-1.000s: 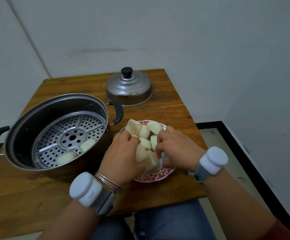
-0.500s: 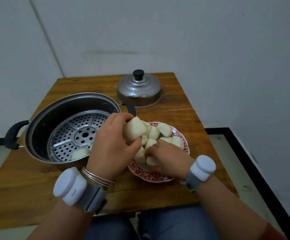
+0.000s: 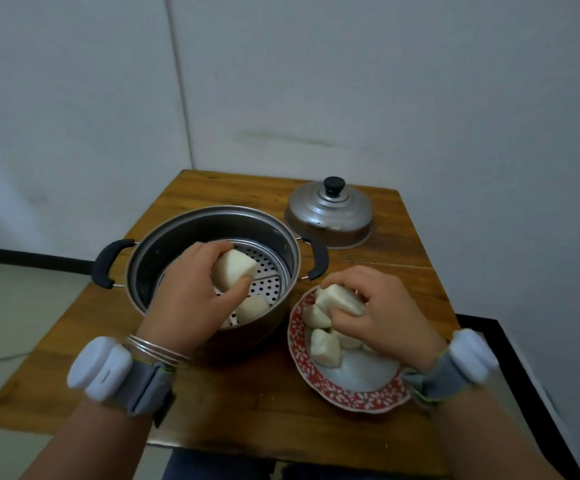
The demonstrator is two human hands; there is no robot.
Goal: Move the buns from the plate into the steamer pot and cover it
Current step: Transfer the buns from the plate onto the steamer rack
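Since a moment ago the left hand (image 3: 191, 299) has carried its bun (image 3: 234, 273) over the steamer pot (image 3: 212, 223), clasped above one lying on the rack, while the right hand (image 3: 375, 313) grips another bun (image 3: 338, 299) on the plate (image 3: 350, 393) at the table's (image 3: 247, 420) near right edge, lid (image 3: 330, 216) standing clear at the far right corner.
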